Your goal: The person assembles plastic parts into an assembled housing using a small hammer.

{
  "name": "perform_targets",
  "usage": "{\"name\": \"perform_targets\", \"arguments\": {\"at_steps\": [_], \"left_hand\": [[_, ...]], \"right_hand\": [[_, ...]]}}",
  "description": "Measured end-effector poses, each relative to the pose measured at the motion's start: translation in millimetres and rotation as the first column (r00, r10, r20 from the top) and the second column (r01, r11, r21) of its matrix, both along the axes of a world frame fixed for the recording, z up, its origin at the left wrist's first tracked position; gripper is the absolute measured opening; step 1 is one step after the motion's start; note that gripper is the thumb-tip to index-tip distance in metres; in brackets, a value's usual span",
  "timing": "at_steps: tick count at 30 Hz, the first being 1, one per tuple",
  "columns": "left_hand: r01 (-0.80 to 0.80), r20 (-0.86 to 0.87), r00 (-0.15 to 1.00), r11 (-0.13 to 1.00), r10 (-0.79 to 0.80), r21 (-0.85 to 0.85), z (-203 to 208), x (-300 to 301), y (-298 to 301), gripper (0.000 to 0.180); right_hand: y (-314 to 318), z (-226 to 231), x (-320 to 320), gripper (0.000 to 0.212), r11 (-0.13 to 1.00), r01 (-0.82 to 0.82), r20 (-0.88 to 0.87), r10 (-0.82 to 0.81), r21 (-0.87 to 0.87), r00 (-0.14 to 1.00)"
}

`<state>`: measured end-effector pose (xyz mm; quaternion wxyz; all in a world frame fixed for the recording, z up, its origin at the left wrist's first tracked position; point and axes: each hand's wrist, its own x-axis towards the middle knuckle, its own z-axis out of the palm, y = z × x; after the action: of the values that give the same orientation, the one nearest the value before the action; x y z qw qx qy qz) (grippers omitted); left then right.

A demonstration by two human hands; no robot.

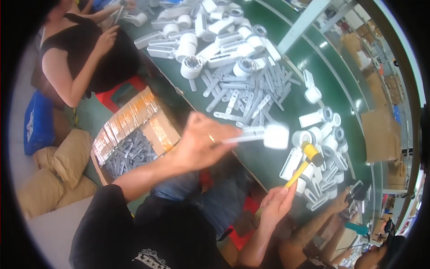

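In my left hand (208, 139) is a white plastic part with a slim handle and a round head (276, 136). The fingers close around its handle, and the head, a little blurred, points right over the table. A ring shows on one finger of this hand. My right hand (278, 201) grips the yellow handle of a small mallet (310, 153), whose yellow head has a dark face. The mallet head is in front of a pile of white round-headed parts (329, 142) on the right. Beyond my left hand lies a heap of flat grey strips (251, 92).
A large pile of white parts (219, 40) covers the far side of the green table (293, 74). At left, an open cardboard box (123, 121) holds grey strips beside brown sacks (71, 157) and a blue bin (40, 121). People work at far left and lower right.
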<state>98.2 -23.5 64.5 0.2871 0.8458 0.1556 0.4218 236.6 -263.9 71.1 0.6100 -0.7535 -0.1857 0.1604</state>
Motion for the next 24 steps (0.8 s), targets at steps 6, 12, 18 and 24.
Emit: {"name": "perform_targets", "arguments": {"at_steps": [6, 12, 18, 24], "left_hand": [[-0.516, -0.024, 0.837, 0.803, 0.547, 0.299, 48.0, 12.2, 184.2, 0.034], [-0.634, -0.155, 0.645, 0.637, 0.748, 0.439, 60.4, 80.7, 356.0, 0.043], [-0.386, -0.41, 0.679, 0.771, 0.609, 0.506, 86.2, 121.1, 300.4, 0.046], [0.298, -0.274, 0.943, 0.838, -0.186, 0.457, 54.8, 176.7, 181.6, 0.041]], "right_hand": [[19.1, -38.0, 24.0, 0.051, 0.995, -0.098, -0.109, 0.101, 0.036, 0.989], [22.6, -48.9, 24.3, 0.055, 0.981, -0.13, -0.195, 0.157, 0.146, 0.968], [9.2, -47.3, 33.1, 0.05, 0.984, -0.084, -0.19, 0.113, 0.156, 0.975], [9.4, -51.6, 34.1, 0.049, 0.981, -0.116, -0.111, 0.133, 0.153, 0.985]]}}
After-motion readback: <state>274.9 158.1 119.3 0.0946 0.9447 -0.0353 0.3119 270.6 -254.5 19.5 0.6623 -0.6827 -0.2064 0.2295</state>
